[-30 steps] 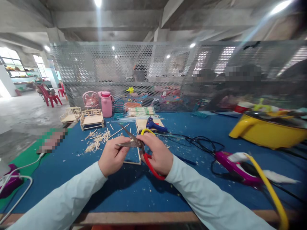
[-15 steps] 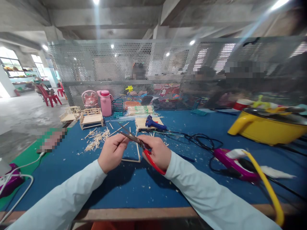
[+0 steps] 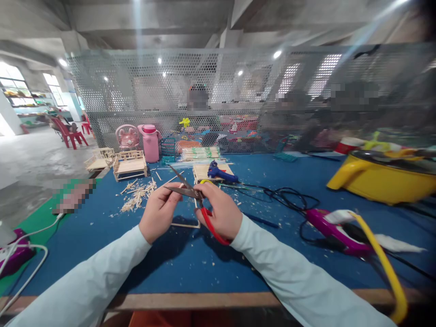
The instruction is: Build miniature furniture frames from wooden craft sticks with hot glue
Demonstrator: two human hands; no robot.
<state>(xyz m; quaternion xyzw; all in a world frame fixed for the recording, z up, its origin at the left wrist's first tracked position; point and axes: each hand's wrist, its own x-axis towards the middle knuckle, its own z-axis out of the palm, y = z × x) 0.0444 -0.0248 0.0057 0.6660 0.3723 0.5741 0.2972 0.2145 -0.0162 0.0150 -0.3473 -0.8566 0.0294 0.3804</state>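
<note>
My right hand grips red-handled scissors, their blades spread apart and pointing left. My left hand is closed in a pinch at the blades, on what looks like a thin wooden stick, mostly hidden by the fingers. Below and between the hands, a thin wooden frame lies on the blue tabletop, partly covered by my right hand. Beyond them a blue glue gun rests on a small wooden slatted panel.
Cut stick scraps lie left of centre, before a miniature wooden bed. A pink bottle stands behind. At right are a yellow electric pot, a purple power strip and black cables. A perforated screen closes the back.
The scissor blades have opened wider, and my right hand has turned slightly with them. My left hand keeps its pinch beside the blades. The view has shifted a little.
</note>
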